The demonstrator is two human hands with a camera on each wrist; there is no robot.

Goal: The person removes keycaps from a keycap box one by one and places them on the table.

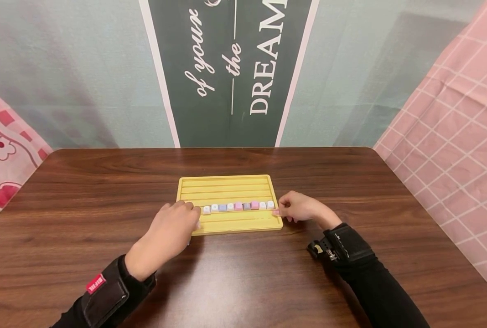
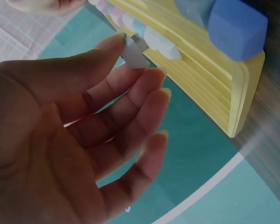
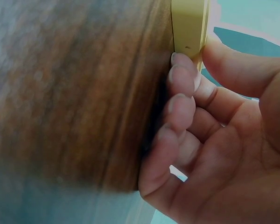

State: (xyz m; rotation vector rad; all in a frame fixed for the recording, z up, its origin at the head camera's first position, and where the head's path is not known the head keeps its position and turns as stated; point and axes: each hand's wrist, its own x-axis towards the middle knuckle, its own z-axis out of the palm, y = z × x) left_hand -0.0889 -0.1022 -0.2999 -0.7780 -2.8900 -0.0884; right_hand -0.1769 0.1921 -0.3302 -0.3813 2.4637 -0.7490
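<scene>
A yellow ridged tray (image 1: 223, 224) lies on the table, with a row of white, blue, pink and purple keycaps (image 1: 238, 207) along one of its ridges. My left hand (image 1: 173, 228) is over the tray's left side. In the left wrist view, its thumb and index finger pinch a white keycap (image 2: 134, 53) near the end of the row, while the other fingers are loosely bent. At the tray's right edge, my right hand (image 1: 303, 207) grips the rim between thumb and fingers; the right wrist view shows the yellow edge (image 3: 189, 28) between them.
Close to the left wrist camera, a blue keycap (image 2: 238, 28) and a greyish one are by the tray's near corner. The brown wooden table (image 1: 243, 282) extends around the tray. Behind it hangs a printed curtain (image 1: 227, 91), with pink checked cloth (image 1: 453, 136) at the right.
</scene>
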